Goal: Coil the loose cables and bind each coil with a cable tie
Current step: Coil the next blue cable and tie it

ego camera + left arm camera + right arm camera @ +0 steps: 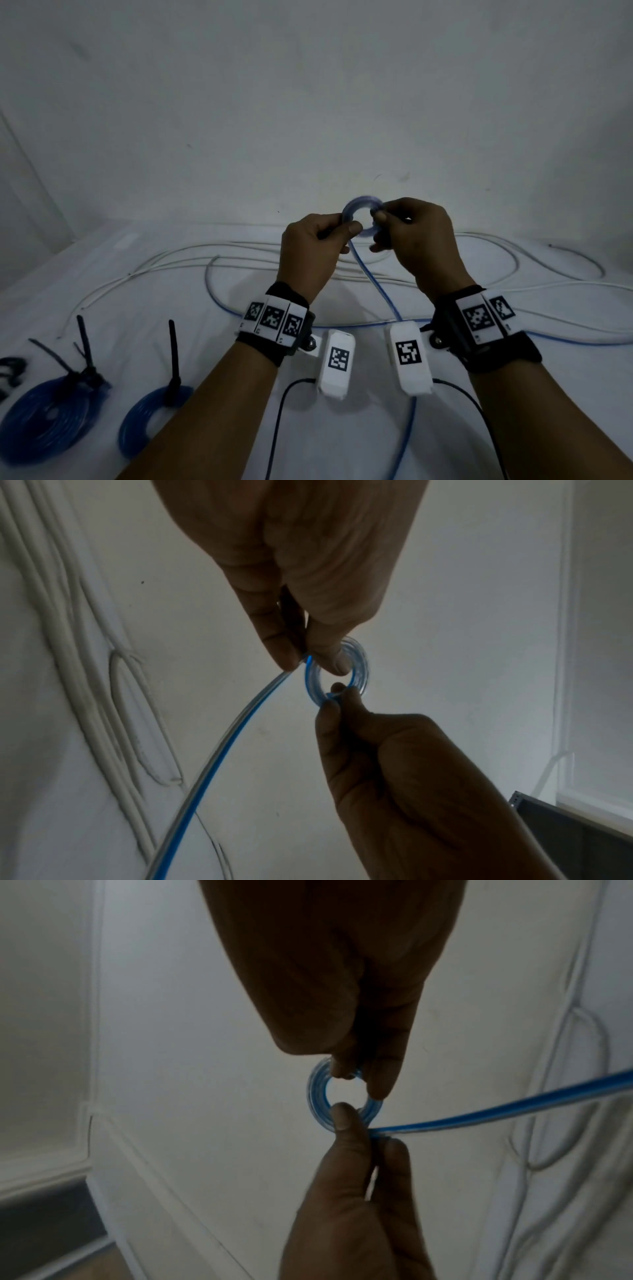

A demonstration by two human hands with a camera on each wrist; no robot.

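Worktop (pixel 445 428) covered in white sheet, carries everything. White cables (pixel 164 263) run loose along its far edge, looping out to the far right. Loose blue cable (pixel 383 291) trails across the middle of the worktop and off the near edge, its free run rising to the hands. Large blue coil (pixel 44 421) sits at the near left corner, bound with black cable ties (pixel 84 346) whose tails stick up. Smaller blue coil (pixel 150 418) lies just right of it, near edge, one black tie (pixel 173 356) standing up from it. More black ties (pixel 10 368) at the left edge, partly cut off. Both hands raised above the worktop centre, holding a small blue coil (pixel 339 669) of a few tight turns between them. Left hand (pixel 313 250) pinches coil between thumb and forefinger at the point where the loose run leaves it. Right hand (pixel 414 236) pinches the opposite side of the ring with thumb and fingertips, other fingers curled. Coil clear of the worktop, ring open in the middle.
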